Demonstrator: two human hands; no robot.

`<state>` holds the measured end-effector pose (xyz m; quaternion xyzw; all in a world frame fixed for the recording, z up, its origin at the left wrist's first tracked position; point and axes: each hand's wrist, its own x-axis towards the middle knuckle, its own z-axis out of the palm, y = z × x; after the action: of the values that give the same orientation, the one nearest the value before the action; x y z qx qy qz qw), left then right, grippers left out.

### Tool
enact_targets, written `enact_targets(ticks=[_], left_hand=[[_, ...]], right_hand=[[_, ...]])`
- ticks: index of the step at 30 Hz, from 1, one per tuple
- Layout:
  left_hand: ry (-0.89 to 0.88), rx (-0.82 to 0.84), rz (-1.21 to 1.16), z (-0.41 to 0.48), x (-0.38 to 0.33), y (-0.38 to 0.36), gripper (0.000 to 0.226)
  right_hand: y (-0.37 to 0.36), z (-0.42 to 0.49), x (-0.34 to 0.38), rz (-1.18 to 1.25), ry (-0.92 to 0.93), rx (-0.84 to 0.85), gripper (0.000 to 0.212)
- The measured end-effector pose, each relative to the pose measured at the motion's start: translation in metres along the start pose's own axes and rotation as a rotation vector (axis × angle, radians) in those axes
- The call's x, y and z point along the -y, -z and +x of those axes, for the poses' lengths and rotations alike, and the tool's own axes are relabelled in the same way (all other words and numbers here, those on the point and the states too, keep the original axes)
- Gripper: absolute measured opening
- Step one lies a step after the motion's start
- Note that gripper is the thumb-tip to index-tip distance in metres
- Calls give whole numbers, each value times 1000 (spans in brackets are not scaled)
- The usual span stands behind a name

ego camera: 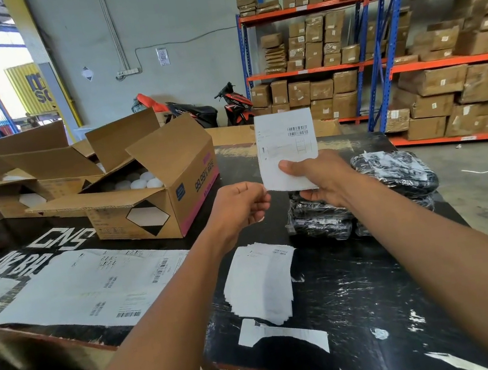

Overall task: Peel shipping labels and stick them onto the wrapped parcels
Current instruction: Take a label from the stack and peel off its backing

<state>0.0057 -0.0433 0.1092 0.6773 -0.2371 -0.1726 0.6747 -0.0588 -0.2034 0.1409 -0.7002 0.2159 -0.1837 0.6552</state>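
Observation:
My right hand (pixel 320 177) holds a white shipping label (pixel 285 143) upright above the black table, thumb on its lower front. My left hand (pixel 241 206) pinches the label's lower left corner with its fingertips. Just beyond and under my right hand lie black wrapped parcels (pixel 394 173) stacked in a pile, the top right one carrying a white label. A fanned stack of white labels (pixel 261 281) lies on the table between my forearms.
Open cardboard boxes (pixel 154 192) holding white round items stand at the left. A long printed label sheet (pixel 93 288) lies at the front left. The table's (pixel 366 299) near edge has torn paper strips. Shelving with brown boxes (pixel 444 82) fills the right.

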Motion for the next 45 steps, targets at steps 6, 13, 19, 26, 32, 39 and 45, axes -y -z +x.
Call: enact_targets(ticks=[6,13,19,26,32,39,45], left_hand=[[11,-13,-97,2,0,1,17],[38,-22,-64,5,4,3,16],[10,-64,14,8,6,3,15],[14,-52,63,13,5,6,14],[207,-193,-187,12,8,9,10],[383,-339,-540,17,10,22,3],[465,-370,-373,21,8,38,7]], right_hand=[[-8,-4,-15,-624,124,-30,79],[-8,-13,-8,-216,17,271,11],[-6,-13,-7,-201,-10,296,28],[-11,-14,-5,-197,-21,236,13],[-28,-5,-14,-216,-22,-9,15],[-53,0,-32,-195,-52,-82,15],[-71,-5,-36,-150,3,-133,19]])
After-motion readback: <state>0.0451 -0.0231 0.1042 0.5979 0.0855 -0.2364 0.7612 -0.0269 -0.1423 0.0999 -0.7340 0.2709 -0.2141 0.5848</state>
